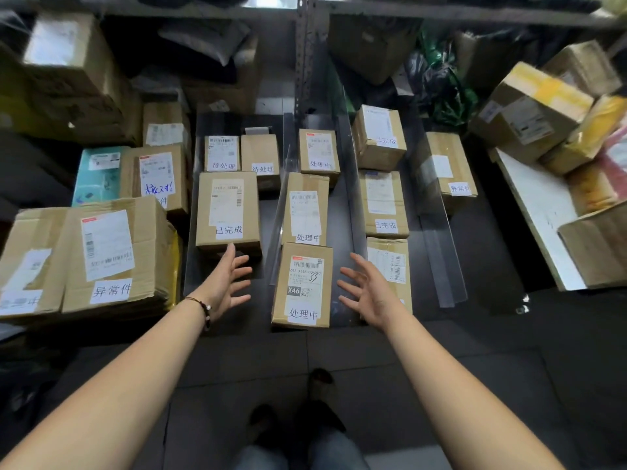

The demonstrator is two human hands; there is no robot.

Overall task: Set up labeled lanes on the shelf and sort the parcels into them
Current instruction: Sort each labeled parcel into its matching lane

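Parcels (281, 293): brown cardboard, matt, slightly rough.
Labels (229, 229): white paper, matt.
Lane dividers (439, 256): clear plastic, glossy, smooth.
Shelf (488, 239): dark metal, smooth, faint sheen.
Upright post (303, 56): grey perforated metal.
Bags (444, 96) at the shelf's back right: crumpled glossy plastic film.

Dark grey floor tiles (271, 361) with thin pale joints cover the ground. A perforated metal post (303, 62) rises at the back beneath a grey upper board (441, 10). The light is dim.
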